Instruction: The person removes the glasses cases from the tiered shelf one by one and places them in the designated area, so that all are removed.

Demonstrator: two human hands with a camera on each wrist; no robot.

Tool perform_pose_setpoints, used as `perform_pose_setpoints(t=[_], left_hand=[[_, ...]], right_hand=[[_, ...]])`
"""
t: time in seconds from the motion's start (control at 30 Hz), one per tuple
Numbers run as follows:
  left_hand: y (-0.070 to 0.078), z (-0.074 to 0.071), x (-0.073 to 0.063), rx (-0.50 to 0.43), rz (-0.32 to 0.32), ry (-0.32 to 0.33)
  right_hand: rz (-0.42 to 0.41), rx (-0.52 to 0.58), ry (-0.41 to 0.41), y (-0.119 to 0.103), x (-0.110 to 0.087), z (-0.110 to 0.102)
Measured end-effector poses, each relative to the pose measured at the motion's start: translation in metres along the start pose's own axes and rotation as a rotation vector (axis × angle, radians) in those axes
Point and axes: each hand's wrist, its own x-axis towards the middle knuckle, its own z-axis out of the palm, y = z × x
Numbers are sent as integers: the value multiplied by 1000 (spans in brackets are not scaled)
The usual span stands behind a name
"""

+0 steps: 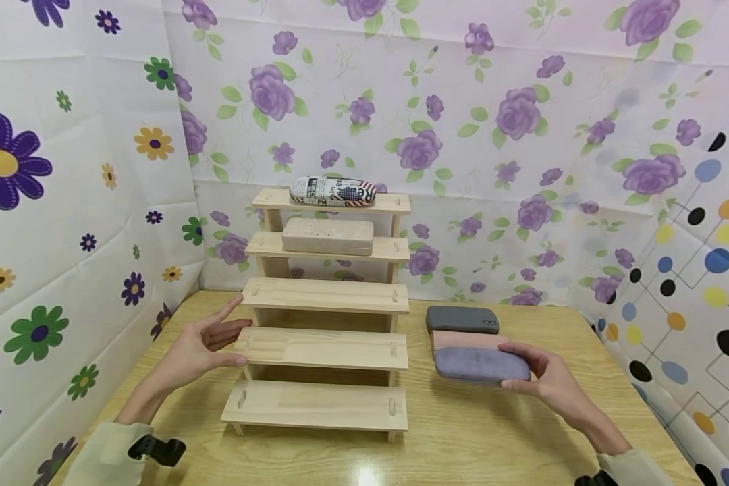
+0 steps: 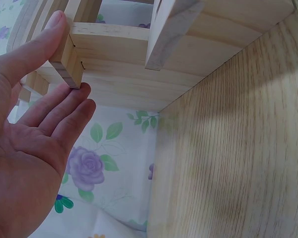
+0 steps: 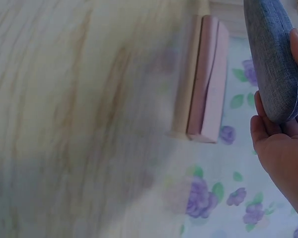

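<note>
A stepped wooden display rack (image 1: 328, 347) stands left of centre on the table. My left hand (image 1: 188, 347) is at its left side; in the left wrist view the thumb and fingers (image 2: 64, 106) lie on opposite sides of a shelf's end (image 2: 67, 64). My right hand (image 1: 549, 385) pinches the right end of a blue-purple glasses case (image 1: 480, 364), which looks blue-grey fabric in the right wrist view. Behind it in the head view are a pink case (image 1: 462, 339) and a dark grey glasses case (image 1: 458, 320). The pink case (image 3: 208, 84) appears apart from the held one.
On the rack's top shelf lies a newsprint-patterned glasses case (image 1: 332, 192); a beige case (image 1: 328, 236) rests one shelf lower. A light wooden table (image 1: 498, 439) carries everything. Patterned cloth walls (image 1: 492, 169) enclose the back and both sides.
</note>
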Motion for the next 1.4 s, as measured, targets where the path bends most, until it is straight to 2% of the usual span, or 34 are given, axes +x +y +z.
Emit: perform_pose_setpoints(t=[0.6, 1.4], left_hand=[[-2, -1, 0, -6, -15, -2], [-3, -1, 0, -7, 3, -4]], right_hand=[[74, -55, -19, 25, 10, -2], [87, -120, -27, 42, 20, -4]])
